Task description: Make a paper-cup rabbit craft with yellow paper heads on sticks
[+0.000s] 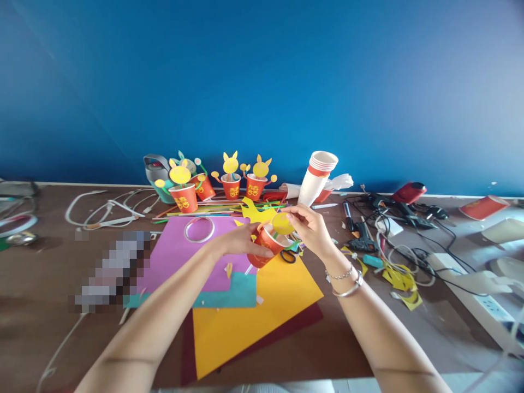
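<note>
Tilted over the coloured paper, a red paper cup [262, 257] is gripped by my left hand [245, 240], its fingers wrapped round the side. My right hand [309, 226] pinches a yellow paper circle [282, 223] at the cup's mouth. A greenish strip shows inside the cup below the circle; how it is joined cannot be made out. Beneath my hands lie a purple sheet [164, 254], a teal sheet [241, 289] and a yellow-orange sheet [245, 333]. Black-handled scissors [289, 256] rest just right of the cup, partly hidden.
Several red cups with yellow paper animal heads [232, 188] stand along the wall. A leaning stack of paper cups [315, 177] rises at the back. Glue gun [362, 238], tangled cables, yellow scraps [403, 281] and a power strip [483, 305] lie right. A tape roll [199, 220] sits on the purple sheet.
</note>
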A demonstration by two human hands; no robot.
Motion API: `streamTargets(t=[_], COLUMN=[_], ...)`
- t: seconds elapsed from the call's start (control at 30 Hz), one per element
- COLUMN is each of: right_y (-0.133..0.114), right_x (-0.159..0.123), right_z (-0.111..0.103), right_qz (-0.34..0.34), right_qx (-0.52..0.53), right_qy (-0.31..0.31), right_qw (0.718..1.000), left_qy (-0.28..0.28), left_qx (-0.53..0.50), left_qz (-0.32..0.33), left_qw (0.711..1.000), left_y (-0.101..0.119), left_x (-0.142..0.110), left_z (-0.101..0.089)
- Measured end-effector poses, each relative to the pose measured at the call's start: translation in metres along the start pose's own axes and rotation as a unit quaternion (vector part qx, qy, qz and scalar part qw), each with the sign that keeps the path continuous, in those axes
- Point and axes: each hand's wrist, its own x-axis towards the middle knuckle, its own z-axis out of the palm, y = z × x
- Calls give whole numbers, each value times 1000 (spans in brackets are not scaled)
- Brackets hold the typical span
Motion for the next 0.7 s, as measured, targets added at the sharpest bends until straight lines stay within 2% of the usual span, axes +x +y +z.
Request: streamTargets(t=[0.33,0.7], right_y=[1,-9], right_x=[-2,-1], right_z=[3,8], right_qz=[37,75], right_qx=[22,67], right_qy=[-21,-31], right_qw=[999,994], left_qy=[-4,-19], left_qx=[-53,-38], left_qz=[-14,-13], left_qw=[999,999], left_y=[0,-1], left_x=[1,1], left_z=[-1,0])
